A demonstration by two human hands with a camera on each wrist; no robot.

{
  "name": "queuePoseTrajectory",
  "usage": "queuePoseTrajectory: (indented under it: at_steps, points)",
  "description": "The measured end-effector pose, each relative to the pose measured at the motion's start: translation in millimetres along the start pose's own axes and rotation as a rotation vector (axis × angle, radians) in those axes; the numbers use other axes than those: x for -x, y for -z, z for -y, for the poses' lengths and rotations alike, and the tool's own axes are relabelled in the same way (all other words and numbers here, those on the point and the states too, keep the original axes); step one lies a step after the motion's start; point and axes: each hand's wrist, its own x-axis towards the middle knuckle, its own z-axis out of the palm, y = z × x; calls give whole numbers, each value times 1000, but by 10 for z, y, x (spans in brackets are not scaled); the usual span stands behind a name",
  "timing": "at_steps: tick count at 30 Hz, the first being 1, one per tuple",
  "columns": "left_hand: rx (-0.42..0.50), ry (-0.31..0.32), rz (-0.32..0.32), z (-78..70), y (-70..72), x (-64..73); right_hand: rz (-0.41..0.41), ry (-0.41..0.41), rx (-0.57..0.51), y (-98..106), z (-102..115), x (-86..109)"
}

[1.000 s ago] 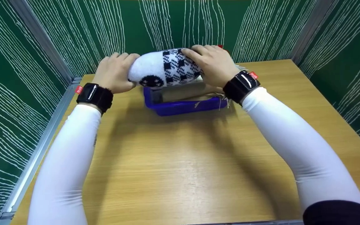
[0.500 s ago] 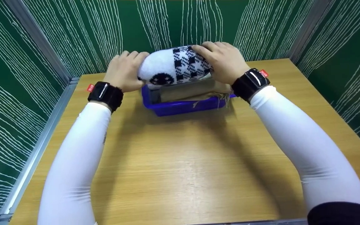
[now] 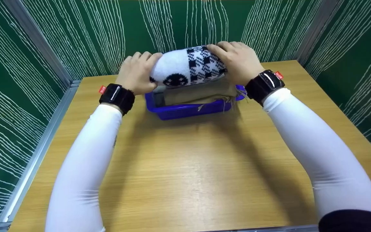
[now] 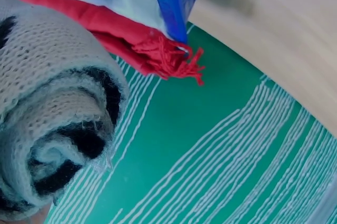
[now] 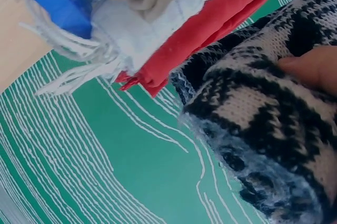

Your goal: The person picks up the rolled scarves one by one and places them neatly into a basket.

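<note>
A rolled knitted scarf (image 3: 172, 66), white at one end and black-and-white checked at the other, is held up by both hands over the back of a blue plastic basket (image 3: 192, 111). My left hand (image 3: 137, 72) grips its white end, thumb underneath. At the checked end, my right hand (image 3: 240, 62) holds on with fingers over the top. The roll's spiral end (image 4: 58, 166) faces the left wrist camera. Inside the basket lies a folded beige fringed scarf (image 3: 192, 93). Beside it, the right wrist view shows a white fringed scarf (image 5: 126, 39) and a red scarf (image 5: 210, 31).
The basket stands toward the back of a wooden table (image 3: 185, 167). Green panels (image 3: 92, 32) with white wavy lines close off the back and both sides, joined by grey metal posts (image 3: 40, 42). The red scarf's fringe (image 4: 176, 58) hangs past the basket's edge.
Both hands have carried the rolled scarf a little to the right over the basket, uncovering more of the beige scarf. The basket stays in place.
</note>
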Motion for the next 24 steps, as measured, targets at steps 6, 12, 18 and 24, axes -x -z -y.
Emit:
queuePoseTrajectory:
  at_steps: [6,12,18,24]
  points:
    - [2,-13,-1,-60,-44,-31,3,-26,21,-3,-58,40]
    - [-4,-19,-2,-87,-86,-60,2,-56,25,-35,-103,57]
    - [-11,-29,5,-93,-147,-77,1,-59,31,-114,-144,75]
    - [-10,-37,25,-106,-231,-92,8,-57,37,-222,-186,121]
